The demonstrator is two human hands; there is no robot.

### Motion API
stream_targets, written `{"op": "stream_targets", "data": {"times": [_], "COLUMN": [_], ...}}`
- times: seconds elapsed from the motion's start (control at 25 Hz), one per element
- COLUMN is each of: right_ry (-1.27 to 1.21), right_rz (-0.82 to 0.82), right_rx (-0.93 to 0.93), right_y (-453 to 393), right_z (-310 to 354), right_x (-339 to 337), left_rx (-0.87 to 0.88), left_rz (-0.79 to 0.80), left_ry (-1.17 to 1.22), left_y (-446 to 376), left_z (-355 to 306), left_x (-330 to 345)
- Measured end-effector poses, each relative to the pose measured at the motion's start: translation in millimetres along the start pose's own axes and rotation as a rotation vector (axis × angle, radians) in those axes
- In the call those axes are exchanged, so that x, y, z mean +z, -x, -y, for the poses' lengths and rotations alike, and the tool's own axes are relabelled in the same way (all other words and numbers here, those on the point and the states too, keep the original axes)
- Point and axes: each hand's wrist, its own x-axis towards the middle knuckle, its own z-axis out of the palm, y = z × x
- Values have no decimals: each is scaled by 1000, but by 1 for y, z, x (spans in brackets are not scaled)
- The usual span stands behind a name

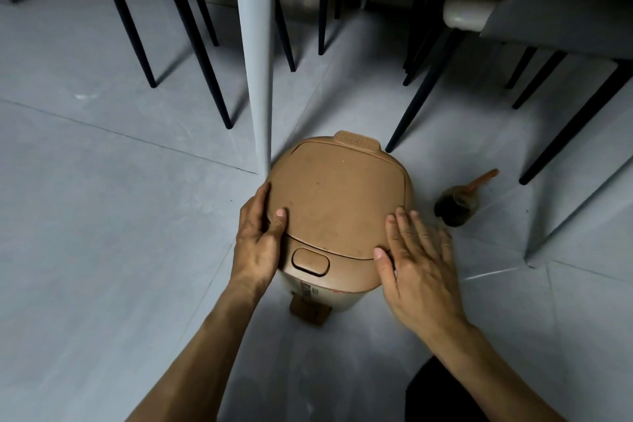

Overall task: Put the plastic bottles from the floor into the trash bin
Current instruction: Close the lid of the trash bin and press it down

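A tan trash bin (337, 202) stands on the grey floor in the middle of the head view, its lid closed, with a push button at the front and a foot pedal below. My left hand (258, 233) grips the lid's left rim, thumb on top. My right hand (416, 257) lies flat on the lid's right side with fingers spread. A dark plastic cup or bottle with an orange straw (457, 205) lies on the floor just right of the bin.
A pale table leg (255, 55) stands just behind the bin's left side. Chairs with black legs (416, 103) crowd the back and right. Another pale table leg (582, 195) slants at the right. A dark trouser knee (438, 390) shows bottom right.
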Motion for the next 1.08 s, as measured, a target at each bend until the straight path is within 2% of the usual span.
{"op": "stream_targets", "data": {"times": [0.28,0.36,0.44,0.56,0.64,0.76,1.08], "right_ry": [-90,-52,-55,-71,-44,-31,16], "right_rz": [23,29,123,238,216,115,116], "right_rx": [103,13,-118,-134,-115,-181,-268], "right_y": [-12,-19,-18,-21,-19,-8,13], "right_z": [11,22,31,34,39,59,71], "right_x": [-16,-16,-10,-7,-14,-19,1], "left_rx": [-9,-19,-33,-38,-64,-105,-151], "left_rz": [30,25,21,42,103,95,72], "left_ry": [1,17,77,111,137,241,270], "left_y": [1,2,1,1,6,13,15], "left_z": [-6,-5,-1,0,-8,-18,-3], "left_x": [-4,-4,-3,-8,-11,-16,-12]}}
